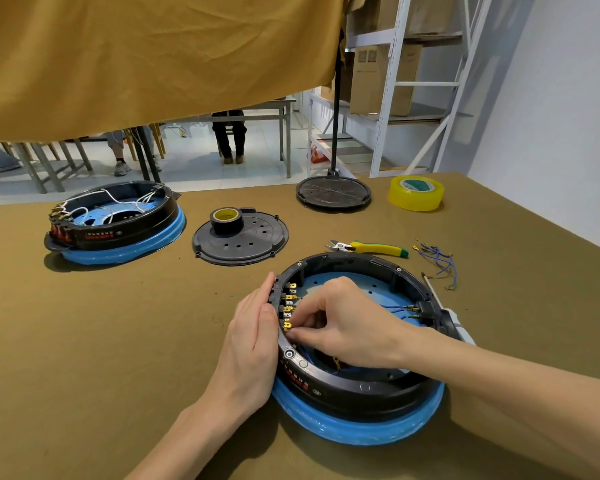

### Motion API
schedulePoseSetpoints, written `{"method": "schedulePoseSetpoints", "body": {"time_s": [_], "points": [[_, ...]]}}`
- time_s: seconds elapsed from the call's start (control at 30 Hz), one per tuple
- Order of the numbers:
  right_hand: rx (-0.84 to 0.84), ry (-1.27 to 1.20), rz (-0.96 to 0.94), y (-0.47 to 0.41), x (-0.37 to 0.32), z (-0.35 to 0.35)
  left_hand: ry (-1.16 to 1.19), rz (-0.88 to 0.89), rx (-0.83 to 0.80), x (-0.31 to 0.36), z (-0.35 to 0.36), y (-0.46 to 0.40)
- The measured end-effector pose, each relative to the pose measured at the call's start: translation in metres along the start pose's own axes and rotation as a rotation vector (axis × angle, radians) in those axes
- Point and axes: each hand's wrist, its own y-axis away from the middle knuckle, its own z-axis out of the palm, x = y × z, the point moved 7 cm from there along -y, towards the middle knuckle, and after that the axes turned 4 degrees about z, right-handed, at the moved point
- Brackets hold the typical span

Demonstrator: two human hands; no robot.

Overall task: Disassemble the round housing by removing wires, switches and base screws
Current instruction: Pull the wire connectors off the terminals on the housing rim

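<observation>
Round housing (357,386), on table (118,341), between both hands. Left hand (253,334): flat, fingers straight, pressing outer wall. Right hand (340,317): fingertips pinching at switch terminals (288,306) inside. Loose wires (437,261) beyond right hand: partly stripped. Switches, base screws remain.

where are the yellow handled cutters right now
In the head view, the cutters lie on the table right of centre, just behind the near housing, left of the loose blue wires.

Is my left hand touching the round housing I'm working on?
Touching. The head view shows the left hand pressed flat against the round housing's outer wall.
</observation>
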Motion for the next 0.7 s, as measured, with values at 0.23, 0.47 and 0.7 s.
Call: {"method": "schedulePoseSetpoints", "body": {"time_s": [0.23,0.47,0.7], "points": [[-0.016,-0.01,0.022,0.0,0.002,0.0,-0.011,-0.002,-0.003,0.001,-0.001,0.0],[0.002,-0.058,0.15,0.004,0.017,-0.005,-0.024,0.003,-0.005,0.002,-0.001,0.0],[-0.015,0.019,0.107,0.008,0.009,-0.003,-0.049,0.02,-0.002,0.002,-0.003,0.001]]}}
